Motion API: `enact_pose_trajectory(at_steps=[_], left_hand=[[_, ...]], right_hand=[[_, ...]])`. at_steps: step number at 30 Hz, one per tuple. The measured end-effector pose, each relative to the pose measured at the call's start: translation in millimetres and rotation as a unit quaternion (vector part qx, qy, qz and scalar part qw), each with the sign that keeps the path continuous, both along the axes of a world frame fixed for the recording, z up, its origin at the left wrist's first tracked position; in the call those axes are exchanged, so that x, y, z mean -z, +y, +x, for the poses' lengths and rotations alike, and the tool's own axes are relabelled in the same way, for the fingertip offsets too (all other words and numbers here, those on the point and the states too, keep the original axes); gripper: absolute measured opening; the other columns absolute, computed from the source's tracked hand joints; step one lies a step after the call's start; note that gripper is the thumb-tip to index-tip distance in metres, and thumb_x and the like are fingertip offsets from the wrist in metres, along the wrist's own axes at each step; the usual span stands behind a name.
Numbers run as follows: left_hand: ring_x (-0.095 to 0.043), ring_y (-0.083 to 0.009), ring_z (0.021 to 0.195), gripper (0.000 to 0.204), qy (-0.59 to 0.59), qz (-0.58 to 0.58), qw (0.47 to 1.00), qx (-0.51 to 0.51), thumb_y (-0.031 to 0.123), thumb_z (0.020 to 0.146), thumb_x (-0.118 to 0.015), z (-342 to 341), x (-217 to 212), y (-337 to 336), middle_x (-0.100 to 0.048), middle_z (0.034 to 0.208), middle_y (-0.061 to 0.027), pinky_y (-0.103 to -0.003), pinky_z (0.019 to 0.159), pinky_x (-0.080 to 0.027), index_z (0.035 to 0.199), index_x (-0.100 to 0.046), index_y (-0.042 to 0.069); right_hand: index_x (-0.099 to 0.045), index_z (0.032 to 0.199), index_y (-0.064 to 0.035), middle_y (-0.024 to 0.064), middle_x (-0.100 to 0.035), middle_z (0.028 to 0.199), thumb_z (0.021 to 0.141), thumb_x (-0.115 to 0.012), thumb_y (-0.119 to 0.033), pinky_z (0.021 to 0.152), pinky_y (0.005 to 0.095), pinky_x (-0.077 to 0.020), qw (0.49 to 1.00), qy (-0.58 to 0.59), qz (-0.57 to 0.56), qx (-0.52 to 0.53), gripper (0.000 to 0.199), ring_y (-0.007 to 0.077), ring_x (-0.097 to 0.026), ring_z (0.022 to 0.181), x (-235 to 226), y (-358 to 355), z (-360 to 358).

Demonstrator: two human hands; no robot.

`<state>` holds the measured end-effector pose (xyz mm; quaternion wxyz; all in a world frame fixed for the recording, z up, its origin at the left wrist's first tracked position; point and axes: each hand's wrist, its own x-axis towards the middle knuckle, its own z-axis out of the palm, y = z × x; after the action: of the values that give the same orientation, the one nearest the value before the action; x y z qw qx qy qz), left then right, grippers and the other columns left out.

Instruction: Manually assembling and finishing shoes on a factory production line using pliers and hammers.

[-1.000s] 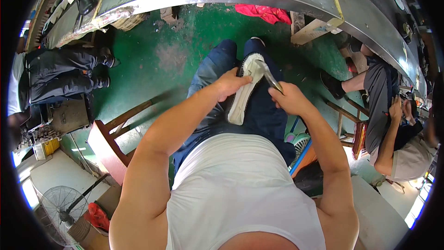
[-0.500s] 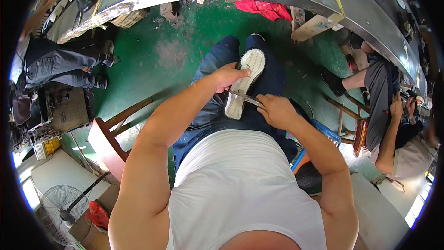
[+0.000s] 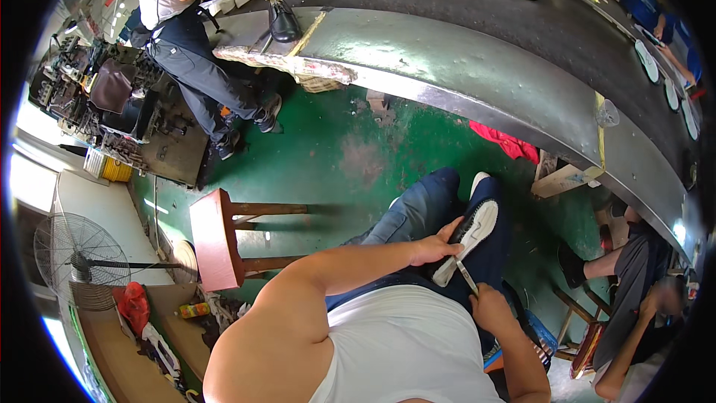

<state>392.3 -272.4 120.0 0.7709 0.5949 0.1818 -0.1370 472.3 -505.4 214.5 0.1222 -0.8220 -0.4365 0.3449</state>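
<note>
A shoe [image 3: 479, 225] with its pale underside turned up and a dark edge lies slanted over my thighs. My left hand [image 3: 438, 245] is closed around its left side near the middle, thumb on the underside. In my right hand [image 3: 492, 308], fingers wrapped, is the handle end of a slim metal hand tool [image 3: 468, 277]. The tool's far end meets the shoe beside my left thumb; its exact kind is too small to tell.
A long dark workbench [image 3: 447, 37] with a metal edge curves ahead, carrying several white shoes and a black boot [image 3: 283, 19]. A pink-topped stool [image 3: 216, 239] stands left, near a fan [image 3: 78, 257]. One person stands at far left; another sits at right.
The view has swung left and up, so the bench top and left side show more. Both hands still hold the shoe and tool; the tool points more steeply along the shoe.
</note>
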Motion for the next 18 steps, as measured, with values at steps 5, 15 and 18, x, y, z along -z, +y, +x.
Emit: enact_pose_trajectory(at_steps=[5,15,18], left_hand=[[-0.023,-0.0245,0.146,0.087,0.021,0.089,0.995,-0.039,0.022,0.094,-0.062,7,2,-10,-0.022,0.159,-0.0143,-0.033,0.118,-0.020,0.159,-0.004,0.015],[-0.017,-0.0364,0.148,0.086,-0.040,0.257,0.966,-0.003,0.022,0.096,-0.058,-10,1,-20,-0.012,0.160,-0.0238,-0.038,0.120,-0.019,0.157,0.000,0.007],[-0.010,-0.0404,0.150,0.092,-0.013,0.233,0.971,0.044,0.027,0.094,-0.060,-32,13,-19,-0.003,0.160,-0.0271,-0.041,0.121,-0.015,0.157,0.004,0.007]], right_hand=[[-0.056,0.095,0.0013,0.0221,-0.064,0.088,0.089,-0.065,-0.015,0.071,0.0457,-0.0554,0.997,-0.073,-0.007,-0.028,0.019,0.0393,-0.068,0.078,4,2,1],[-0.058,0.095,0.0015,0.0246,-0.068,0.086,0.090,-0.065,-0.021,0.073,0.0486,-0.0534,0.997,-0.012,-0.065,-0.029,0.024,0.0395,-0.068,0.084,8,-7,5],[-0.059,0.095,0.0016,0.0240,-0.068,0.083,0.090,-0.066,-0.023,0.070,0.0460,-0.0539,0.998,0.006,-0.051,-0.048,0.025,0.0384,-0.069,0.078,13,-17,8]])
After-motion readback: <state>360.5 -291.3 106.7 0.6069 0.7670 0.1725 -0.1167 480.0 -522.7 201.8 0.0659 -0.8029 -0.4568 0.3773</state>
